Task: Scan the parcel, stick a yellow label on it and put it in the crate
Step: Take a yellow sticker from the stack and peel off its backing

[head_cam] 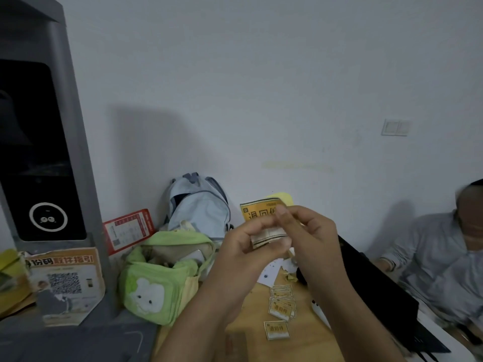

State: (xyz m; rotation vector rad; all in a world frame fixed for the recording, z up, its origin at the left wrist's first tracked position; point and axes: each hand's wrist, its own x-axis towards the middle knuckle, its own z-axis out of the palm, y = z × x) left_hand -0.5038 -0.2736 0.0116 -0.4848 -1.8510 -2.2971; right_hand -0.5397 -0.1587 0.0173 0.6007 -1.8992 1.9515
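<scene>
Between both hands' grip (271,231), yellow label (261,214) sticks up above fingertips.

Yellow label (264,214), held raised in front of the wall: a yellow sticker with a white border and large dark characters, its upper part curling back and its lower part hidden between the fingers that pinch it. Further yellow labels of the same design lie flat on the wooden tabletop below, several in a loose overlapping pile (282,301) and a single one (277,330) just in front of that pile.
</scene>
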